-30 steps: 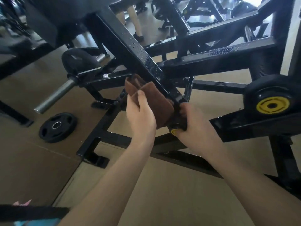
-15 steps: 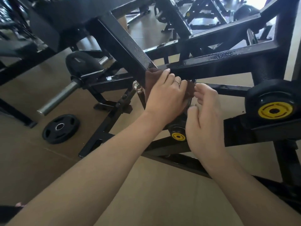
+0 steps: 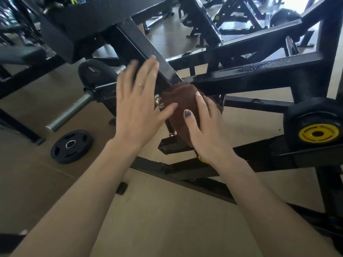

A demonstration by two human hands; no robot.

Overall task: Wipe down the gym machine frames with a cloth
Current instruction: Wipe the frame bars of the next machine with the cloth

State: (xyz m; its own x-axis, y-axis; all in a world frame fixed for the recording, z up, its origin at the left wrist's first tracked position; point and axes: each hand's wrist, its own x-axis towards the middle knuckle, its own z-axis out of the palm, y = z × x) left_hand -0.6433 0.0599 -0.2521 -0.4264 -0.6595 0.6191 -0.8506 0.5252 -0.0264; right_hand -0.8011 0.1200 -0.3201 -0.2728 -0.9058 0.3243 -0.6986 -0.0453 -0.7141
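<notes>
Since a moment ago, left hand (image 3: pixel 138 106) has lifted off, fingers spread; right hand (image 3: pixel 206 127) presses the cloth (image 3: pixel 181 106) against the frame bar (image 3: pixel 146 47), which runs up-left.

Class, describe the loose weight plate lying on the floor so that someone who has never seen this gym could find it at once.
Start at the big black machine frame in the middle, then follow the bare steel bar that sticks out from its left side toward the floor. Just below the bar's end, the weight plate lies flat on the tan floor. It is the only plate off the machine: black, round, with a shiny metal centre hole.
</notes>
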